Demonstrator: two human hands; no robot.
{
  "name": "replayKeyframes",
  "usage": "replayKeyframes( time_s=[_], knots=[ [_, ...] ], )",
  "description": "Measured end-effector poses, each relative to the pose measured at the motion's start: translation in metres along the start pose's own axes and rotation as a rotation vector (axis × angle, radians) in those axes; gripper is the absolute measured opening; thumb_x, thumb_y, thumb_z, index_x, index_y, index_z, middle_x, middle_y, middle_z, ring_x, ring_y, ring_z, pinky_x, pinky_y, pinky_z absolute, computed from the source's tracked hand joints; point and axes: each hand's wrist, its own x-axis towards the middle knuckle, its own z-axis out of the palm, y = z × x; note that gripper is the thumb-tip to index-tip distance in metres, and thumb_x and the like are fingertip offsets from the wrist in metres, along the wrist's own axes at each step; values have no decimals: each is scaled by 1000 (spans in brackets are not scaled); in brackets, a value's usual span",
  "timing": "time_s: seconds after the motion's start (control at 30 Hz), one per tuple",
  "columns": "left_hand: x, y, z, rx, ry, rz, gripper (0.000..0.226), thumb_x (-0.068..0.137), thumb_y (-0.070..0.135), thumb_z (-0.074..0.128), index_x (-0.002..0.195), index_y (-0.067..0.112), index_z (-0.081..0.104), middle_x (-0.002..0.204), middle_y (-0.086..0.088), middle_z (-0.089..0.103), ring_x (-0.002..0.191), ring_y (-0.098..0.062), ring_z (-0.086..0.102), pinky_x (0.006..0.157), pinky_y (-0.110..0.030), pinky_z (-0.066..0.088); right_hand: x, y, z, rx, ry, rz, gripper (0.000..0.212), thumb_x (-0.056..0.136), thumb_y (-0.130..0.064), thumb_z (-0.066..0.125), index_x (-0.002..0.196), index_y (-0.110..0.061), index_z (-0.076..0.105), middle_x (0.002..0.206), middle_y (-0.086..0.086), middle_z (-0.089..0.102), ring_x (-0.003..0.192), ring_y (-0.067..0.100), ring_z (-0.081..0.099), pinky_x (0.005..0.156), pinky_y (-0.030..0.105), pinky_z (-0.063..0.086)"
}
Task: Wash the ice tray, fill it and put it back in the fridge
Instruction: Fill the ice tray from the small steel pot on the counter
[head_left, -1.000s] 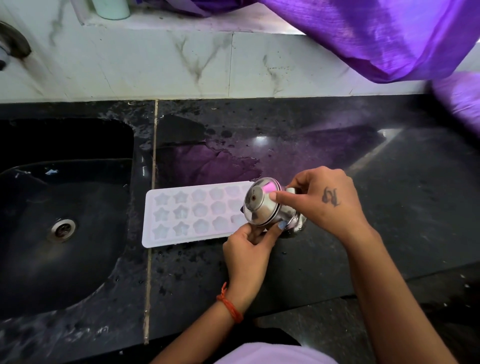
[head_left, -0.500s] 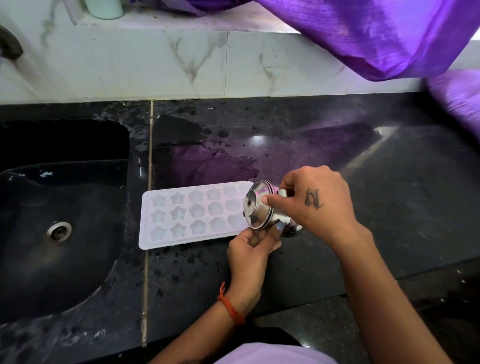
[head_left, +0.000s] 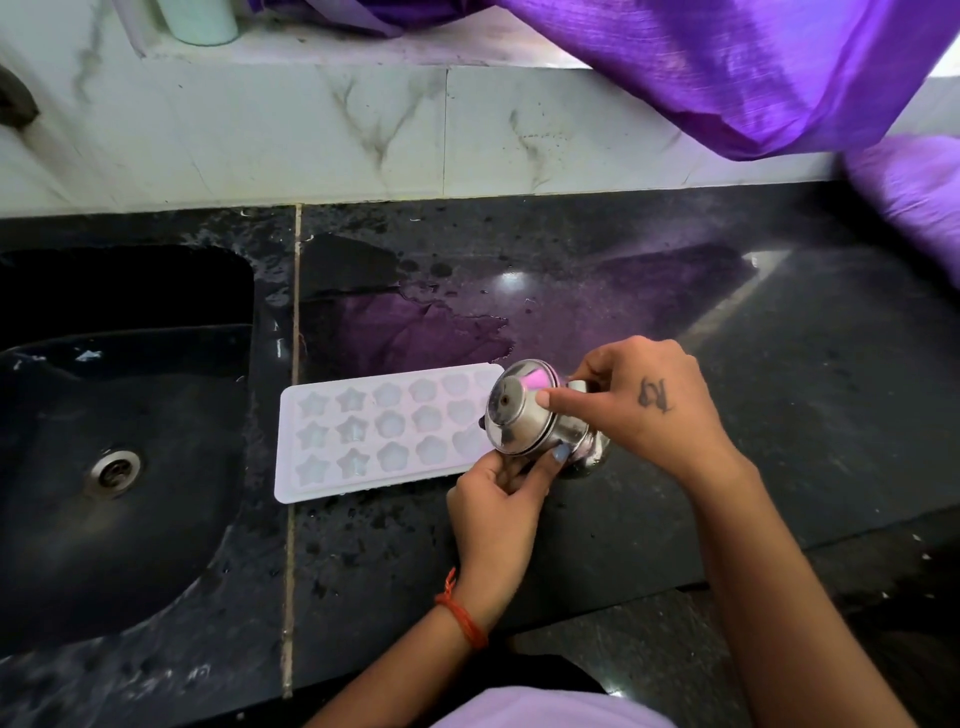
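A white ice tray (head_left: 363, 436) with star and flower moulds lies flat on the black counter, just right of the sink. Over its right end a small lidded steel pot (head_left: 524, 415) is tipped on its side, lid facing left. My right hand (head_left: 639, 405) grips the pot from the right, with a finger pressed on the lid's rim. My left hand (head_left: 498, 493) holds the pot from below, thumb against its body. The tray's right end is hidden behind the pot.
A black sink (head_left: 119, 431) with a metal drain (head_left: 114, 467) sits at the left. The black counter (head_left: 727, 338) is wet, with a puddle behind the tray. Purple cloth (head_left: 753, 67) hangs over the marble wall at the upper right. A pale container (head_left: 200, 21) stands on the back ledge.
Both hands and the tipped pot stay over the tray's right end with almost no shift. The tray has not moved.
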Motion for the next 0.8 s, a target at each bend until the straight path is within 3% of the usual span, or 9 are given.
replayKeyframes(
  time_s=[0.13,0.23,0.4,0.57,0.8],
  knots=[
    [3,1,0,107,5,64,31,61,51,78,79,26,73,79,9,76,78,-7,72,80,-44,57,-1,10,-3,79,22,44,38,72,-54,72,62,-18,65,52,-2,60,53,12,55,51,25,39],
    [4,2,3,105,-12,58,19,69,37,81,81,24,74,80,8,76,80,-7,72,81,-44,57,-2,14,-5,87,39,67,40,71,-56,72,62,-17,66,54,-1,63,57,14,58,58,27,43],
    [3,-1,10,7,-73,-39,14,73,24,80,85,20,74,85,3,76,83,-14,72,84,-44,57,-5,17,-5,27,42,62,37,73,-53,71,62,-19,64,54,0,62,55,15,57,52,25,41],
    [-1,-3,17,-179,-132,-144,22,77,15,75,96,5,72,93,-5,76,96,-21,70,74,-27,57,-6,13,-8,-77,41,52,40,75,-53,68,55,-21,56,56,3,61,59,20,57,48,24,35],
    [-3,-4,22,-282,-159,-188,24,80,10,71,102,0,69,97,-9,75,101,-24,68,84,-33,57,-6,8,-5,-176,56,27,50,77,-55,66,49,-24,39,51,-3,49,60,23,56,52,25,34]
  ],
)
